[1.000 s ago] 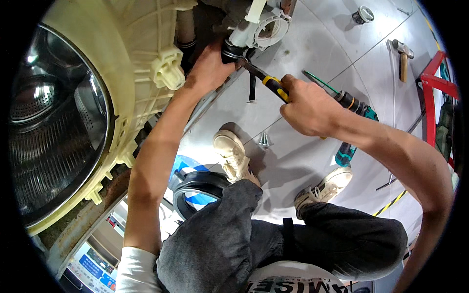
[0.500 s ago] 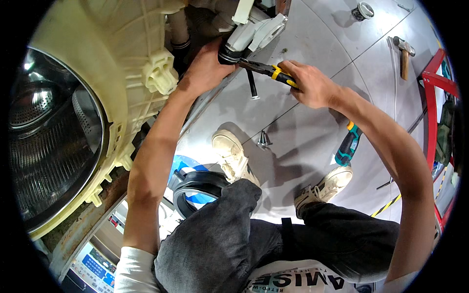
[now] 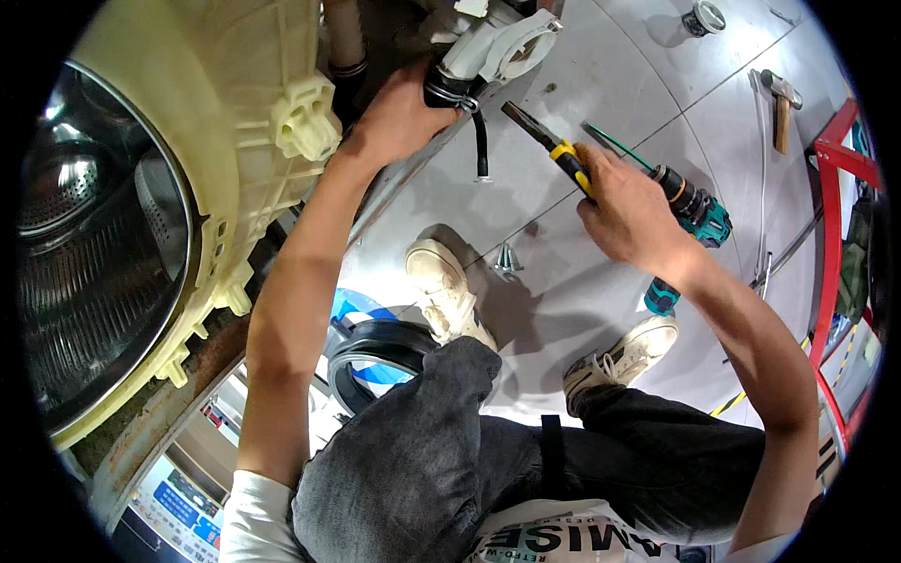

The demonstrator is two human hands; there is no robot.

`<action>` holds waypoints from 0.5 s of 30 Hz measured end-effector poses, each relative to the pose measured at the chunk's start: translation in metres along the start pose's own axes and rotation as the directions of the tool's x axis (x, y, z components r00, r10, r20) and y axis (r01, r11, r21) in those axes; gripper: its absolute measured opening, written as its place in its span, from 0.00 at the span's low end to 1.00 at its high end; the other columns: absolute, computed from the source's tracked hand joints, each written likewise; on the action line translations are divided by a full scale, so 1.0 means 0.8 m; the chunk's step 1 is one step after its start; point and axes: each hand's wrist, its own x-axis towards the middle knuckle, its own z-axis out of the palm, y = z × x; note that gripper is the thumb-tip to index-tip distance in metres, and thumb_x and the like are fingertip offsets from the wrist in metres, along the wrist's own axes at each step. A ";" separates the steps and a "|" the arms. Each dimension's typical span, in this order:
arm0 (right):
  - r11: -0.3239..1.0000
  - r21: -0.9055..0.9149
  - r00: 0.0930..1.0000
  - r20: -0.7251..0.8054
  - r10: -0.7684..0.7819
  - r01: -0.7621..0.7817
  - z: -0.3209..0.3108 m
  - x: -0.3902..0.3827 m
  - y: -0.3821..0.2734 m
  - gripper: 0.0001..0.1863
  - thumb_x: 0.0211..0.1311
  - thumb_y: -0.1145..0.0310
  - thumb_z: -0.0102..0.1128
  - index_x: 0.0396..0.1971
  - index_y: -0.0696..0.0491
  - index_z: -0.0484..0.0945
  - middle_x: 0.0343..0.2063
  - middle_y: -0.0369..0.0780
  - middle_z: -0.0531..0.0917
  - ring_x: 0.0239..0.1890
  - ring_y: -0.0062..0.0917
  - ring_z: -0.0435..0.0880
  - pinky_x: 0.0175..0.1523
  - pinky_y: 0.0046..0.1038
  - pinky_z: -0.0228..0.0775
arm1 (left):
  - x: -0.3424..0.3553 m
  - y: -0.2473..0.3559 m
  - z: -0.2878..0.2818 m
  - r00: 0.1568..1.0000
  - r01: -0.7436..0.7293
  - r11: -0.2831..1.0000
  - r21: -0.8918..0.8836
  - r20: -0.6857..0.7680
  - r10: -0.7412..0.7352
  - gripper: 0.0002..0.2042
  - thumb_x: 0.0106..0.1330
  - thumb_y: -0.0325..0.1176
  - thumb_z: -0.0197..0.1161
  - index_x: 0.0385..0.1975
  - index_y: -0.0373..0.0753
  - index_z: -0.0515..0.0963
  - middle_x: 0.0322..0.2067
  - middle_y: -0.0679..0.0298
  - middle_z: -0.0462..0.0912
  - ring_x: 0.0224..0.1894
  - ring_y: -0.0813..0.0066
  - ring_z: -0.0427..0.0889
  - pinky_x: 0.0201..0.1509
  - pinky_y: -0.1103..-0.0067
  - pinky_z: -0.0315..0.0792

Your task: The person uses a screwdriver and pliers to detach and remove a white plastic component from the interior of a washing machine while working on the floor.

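Two grips I note: left hand (image 3: 399, 120), arm outstretched, clamped on round black rubber collar (image 3: 443, 92) near metal frame's (image 3: 402, 185) edge; right hand (image 3: 631, 199), elbow bent, clamped on yellow-black steel pliers (image 3: 569, 161).

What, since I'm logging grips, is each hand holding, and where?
Right hand: pliers, by the handles. Left hand: touching the black rubber sleeve; fingertips hidden, grip unclear.

Pliers (image 3: 567, 164): dark metal nose, yellow-and-black grips; tilted, nose to upper left, pointing toward the clamp but apart from it; rear of grips hidden. Clamp (image 3: 462, 101): silvery, looped around the black rubber hose (image 3: 436, 87). Hose end meets the lower end of the white plastic housing (image 3: 472, 53). Housing slants, its open round collar at upper right.
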 end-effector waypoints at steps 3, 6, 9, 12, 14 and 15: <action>0.997 0.076 1.000 0.023 -0.020 0.018 -0.003 0.007 0.005 0.31 0.52 0.80 0.52 0.60 0.61 0.60 0.47 0.53 0.72 0.55 0.50 0.71 0.58 0.43 0.65 | 0.003 -0.001 -0.001 0.999 -0.008 1.000 -0.011 0.031 0.009 0.27 0.51 0.34 0.69 0.52 0.32 0.72 0.45 0.46 0.81 0.48 0.53 0.79 0.56 0.69 0.70; 0.987 0.102 0.991 -0.062 -0.120 0.126 0.014 0.012 0.009 0.33 0.52 0.79 0.52 0.61 0.62 0.58 0.51 0.56 0.69 0.54 0.52 0.72 0.58 0.43 0.66 | 0.004 -0.008 0.001 0.999 -0.030 0.999 0.022 0.011 0.030 0.28 0.51 0.35 0.69 0.53 0.32 0.72 0.46 0.45 0.80 0.49 0.52 0.79 0.56 0.69 0.70; 0.979 0.123 0.984 -0.095 -0.152 0.163 0.024 0.018 0.006 0.32 0.52 0.78 0.52 0.60 0.61 0.57 0.52 0.58 0.68 0.50 0.56 0.74 0.56 0.46 0.68 | 0.003 -0.004 0.000 1.000 0.012 0.998 0.066 0.013 -0.013 0.28 0.51 0.35 0.68 0.53 0.31 0.72 0.46 0.45 0.80 0.49 0.51 0.78 0.56 0.69 0.70; 0.984 0.145 0.993 -0.074 -0.093 0.103 0.023 0.022 0.003 0.33 0.52 0.77 0.52 0.61 0.62 0.56 0.52 0.58 0.68 0.51 0.56 0.74 0.57 0.47 0.68 | 0.002 0.011 -0.003 0.999 0.042 0.996 0.077 0.026 -0.044 0.28 0.51 0.35 0.67 0.53 0.31 0.71 0.45 0.44 0.79 0.49 0.48 0.78 0.56 0.67 0.70; 0.985 0.154 0.996 -0.046 -0.074 0.080 0.019 0.026 0.000 0.33 0.52 0.77 0.51 0.61 0.62 0.56 0.52 0.58 0.68 0.51 0.56 0.74 0.57 0.47 0.68 | 0.004 0.000 0.000 0.999 0.023 0.998 0.054 0.027 -0.025 0.27 0.52 0.35 0.66 0.51 0.30 0.70 0.43 0.41 0.79 0.49 0.44 0.77 0.55 0.64 0.71; 0.983 0.151 0.993 -0.059 -0.099 0.107 0.021 0.027 0.000 0.33 0.53 0.77 0.51 0.61 0.62 0.56 0.52 0.58 0.68 0.51 0.56 0.74 0.57 0.47 0.68 | 0.004 -0.005 0.001 1.000 0.005 0.998 0.057 0.012 -0.005 0.26 0.52 0.35 0.65 0.51 0.30 0.70 0.43 0.41 0.79 0.49 0.44 0.77 0.55 0.64 0.71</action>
